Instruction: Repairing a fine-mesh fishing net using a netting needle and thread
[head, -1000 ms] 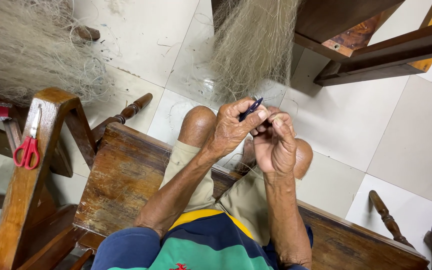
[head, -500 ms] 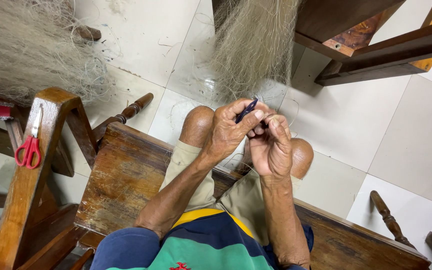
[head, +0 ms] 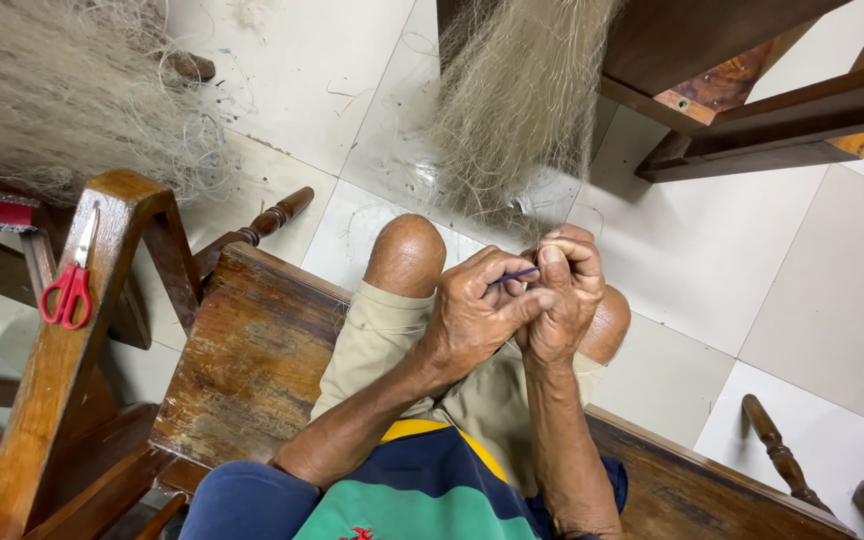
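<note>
Where pale netting (head: 517, 100) drapes onto white floor tiles (head: 782, 270), both hands (head: 522, 305) pinch a thin blue needle (head: 512, 275) above a worn wooden bench (head: 252, 360).

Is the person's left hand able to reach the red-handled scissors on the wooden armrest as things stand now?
Probably yes. The red-handled scissors lie uncovered on the wooden armrest, with nothing between, but the left hand is busy pinching a thin blue tool.
</note>
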